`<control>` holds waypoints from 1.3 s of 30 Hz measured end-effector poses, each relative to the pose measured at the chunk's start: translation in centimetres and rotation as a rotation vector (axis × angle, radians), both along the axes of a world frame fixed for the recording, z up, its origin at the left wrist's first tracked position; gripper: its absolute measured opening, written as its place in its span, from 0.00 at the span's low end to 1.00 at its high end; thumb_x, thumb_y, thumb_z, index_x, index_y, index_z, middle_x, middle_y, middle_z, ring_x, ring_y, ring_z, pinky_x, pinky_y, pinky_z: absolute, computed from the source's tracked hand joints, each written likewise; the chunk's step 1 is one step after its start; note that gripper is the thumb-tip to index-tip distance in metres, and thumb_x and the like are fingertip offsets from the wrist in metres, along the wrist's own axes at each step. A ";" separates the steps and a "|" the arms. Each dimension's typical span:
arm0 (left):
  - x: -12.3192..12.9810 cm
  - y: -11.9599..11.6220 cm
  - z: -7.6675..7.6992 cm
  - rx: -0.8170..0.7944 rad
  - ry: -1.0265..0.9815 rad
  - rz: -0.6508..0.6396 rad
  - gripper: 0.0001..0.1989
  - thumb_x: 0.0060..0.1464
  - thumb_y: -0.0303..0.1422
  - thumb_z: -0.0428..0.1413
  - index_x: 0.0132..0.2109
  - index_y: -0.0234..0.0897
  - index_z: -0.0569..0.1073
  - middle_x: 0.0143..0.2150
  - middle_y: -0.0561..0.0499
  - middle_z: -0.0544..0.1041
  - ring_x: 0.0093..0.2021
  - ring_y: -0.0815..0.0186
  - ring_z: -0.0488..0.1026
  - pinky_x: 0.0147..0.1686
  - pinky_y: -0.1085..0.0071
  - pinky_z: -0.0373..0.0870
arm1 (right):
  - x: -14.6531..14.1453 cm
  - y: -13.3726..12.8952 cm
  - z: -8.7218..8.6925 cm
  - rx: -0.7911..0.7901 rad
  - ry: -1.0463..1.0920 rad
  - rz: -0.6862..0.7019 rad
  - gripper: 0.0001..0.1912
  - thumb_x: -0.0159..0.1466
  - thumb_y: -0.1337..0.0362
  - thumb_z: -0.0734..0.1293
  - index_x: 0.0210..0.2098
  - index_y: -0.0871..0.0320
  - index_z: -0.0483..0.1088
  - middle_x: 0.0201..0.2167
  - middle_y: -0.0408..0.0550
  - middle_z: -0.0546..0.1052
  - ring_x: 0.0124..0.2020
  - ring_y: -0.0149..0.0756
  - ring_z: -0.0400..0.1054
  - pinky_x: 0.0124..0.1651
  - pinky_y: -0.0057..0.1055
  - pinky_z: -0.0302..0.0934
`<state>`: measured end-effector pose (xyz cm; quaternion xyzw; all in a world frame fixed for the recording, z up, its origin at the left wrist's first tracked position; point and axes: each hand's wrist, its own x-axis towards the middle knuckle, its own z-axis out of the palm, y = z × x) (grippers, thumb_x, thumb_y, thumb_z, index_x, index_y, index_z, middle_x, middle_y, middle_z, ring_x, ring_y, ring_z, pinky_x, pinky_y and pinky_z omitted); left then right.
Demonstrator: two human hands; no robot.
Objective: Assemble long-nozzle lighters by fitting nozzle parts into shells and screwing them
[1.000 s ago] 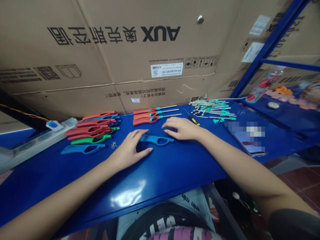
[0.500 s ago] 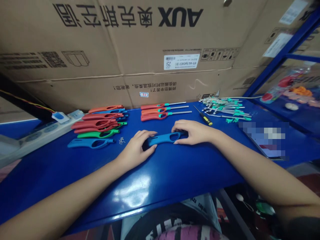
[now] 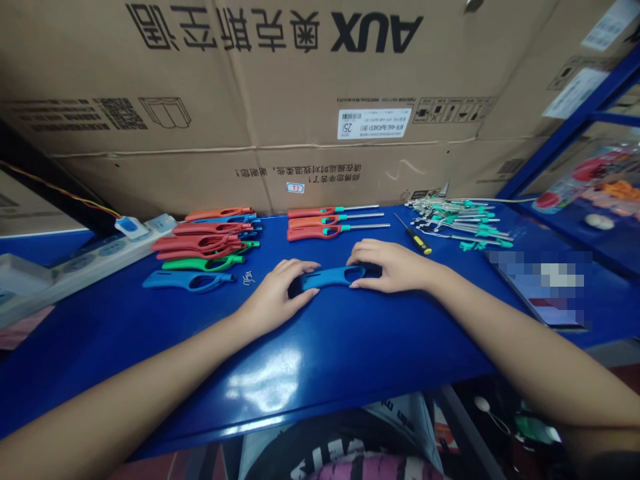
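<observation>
A blue lighter casing (image 3: 329,277) lies across the middle of the blue table, without a metal rod showing. My left hand (image 3: 274,288) grips its wide handle end between thumb and fingers. At the narrow end, my right hand (image 3: 387,267) pinches the casing beside its trigger opening. To the left lies another blue casing (image 3: 186,281), next to a pile of red, green and orange casings (image 3: 205,245). A few small screws (image 3: 249,279) lie between that pile and my left hand. Behind my hands sit three lighters with metal rods (image 3: 340,231).
A black and yellow screwdriver (image 3: 419,241) lies right of the lighters, beside a heap of metal rods with green parts (image 3: 465,220). A blurred-out tablet or phone (image 3: 545,293) is at the right. A power strip (image 3: 95,257) runs along the left; a cardboard box (image 3: 280,120) stands behind.
The view has shifted slightly, so the objects on the table sit a little further right. Both hands keep their hold on the blue casing.
</observation>
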<state>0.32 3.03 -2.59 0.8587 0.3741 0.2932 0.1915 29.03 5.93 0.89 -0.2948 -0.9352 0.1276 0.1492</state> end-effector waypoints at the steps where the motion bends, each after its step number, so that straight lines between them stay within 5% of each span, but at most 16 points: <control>1: 0.0 0.0 0.0 0.001 0.003 -0.002 0.17 0.61 0.35 0.58 0.57 0.40 0.71 0.53 0.46 0.77 0.53 0.56 0.72 0.55 0.55 0.70 | 0.0 0.0 0.0 0.003 0.000 0.002 0.18 0.65 0.51 0.68 0.46 0.58 0.73 0.43 0.53 0.76 0.46 0.43 0.69 0.48 0.39 0.65; 20: -0.1 -0.1 0.1 -0.004 0.022 0.019 0.21 0.62 0.35 0.59 0.60 0.39 0.68 0.54 0.45 0.76 0.53 0.56 0.72 0.55 0.54 0.70 | 0.2 0.6 -0.7 0.072 0.022 -0.113 0.16 0.73 0.60 0.58 0.51 0.57 0.74 0.48 0.53 0.80 0.48 0.43 0.74 0.49 0.38 0.66; 27: 0.0 -0.2 0.0 -0.012 0.001 0.056 0.21 0.61 0.35 0.59 0.60 0.40 0.68 0.49 0.46 0.77 0.50 0.57 0.74 0.52 0.56 0.72 | 0.7 0.6 0.2 0.058 0.149 -0.277 0.10 0.68 0.62 0.63 0.43 0.56 0.75 0.34 0.47 0.82 0.33 0.36 0.76 0.37 0.31 0.64; 34: -0.1 -0.1 0.0 -0.007 -0.022 0.108 0.19 0.61 0.35 0.58 0.58 0.40 0.69 0.49 0.47 0.77 0.50 0.56 0.74 0.51 0.56 0.73 | 0.8 -0.3 1.4 -0.140 0.092 -0.096 0.10 0.66 0.60 0.66 0.32 0.58 0.75 0.27 0.45 0.79 0.27 0.31 0.70 0.31 0.27 0.59; 39: 0.0 0.0 -0.1 -0.006 -0.012 0.093 0.18 0.62 0.37 0.59 0.58 0.40 0.70 0.50 0.46 0.77 0.51 0.56 0.74 0.52 0.55 0.72 | 0.2 -0.3 0.6 -0.115 -0.072 -0.059 0.13 0.68 0.57 0.66 0.32 0.57 0.76 0.29 0.45 0.78 0.29 0.32 0.69 0.33 0.28 0.56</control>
